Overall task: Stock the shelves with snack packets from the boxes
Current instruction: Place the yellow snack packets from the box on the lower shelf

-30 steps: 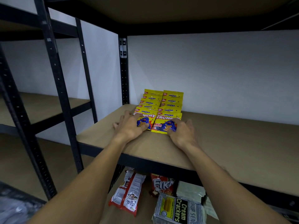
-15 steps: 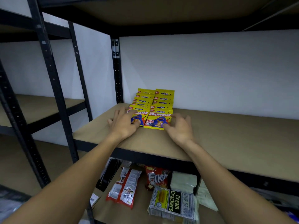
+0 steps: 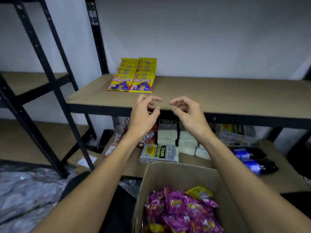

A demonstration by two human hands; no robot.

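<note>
Both hands, left [image 3: 144,115] and right [image 3: 188,115], have let go of the yellow packets [image 3: 133,76] and drawn back, empty.

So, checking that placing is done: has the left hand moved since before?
Yes. The left hand has pulled back off the yellow packets toward the person, now at the shelf edge, holding nothing.

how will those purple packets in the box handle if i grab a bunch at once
The purple packets look like thin, crinkled foil, so probably floppy and light for their size. The glossy film may be slippery, so a bunch could slide apart. Heaped loosely in the cardboard box, neighbours will likely shift.
</note>
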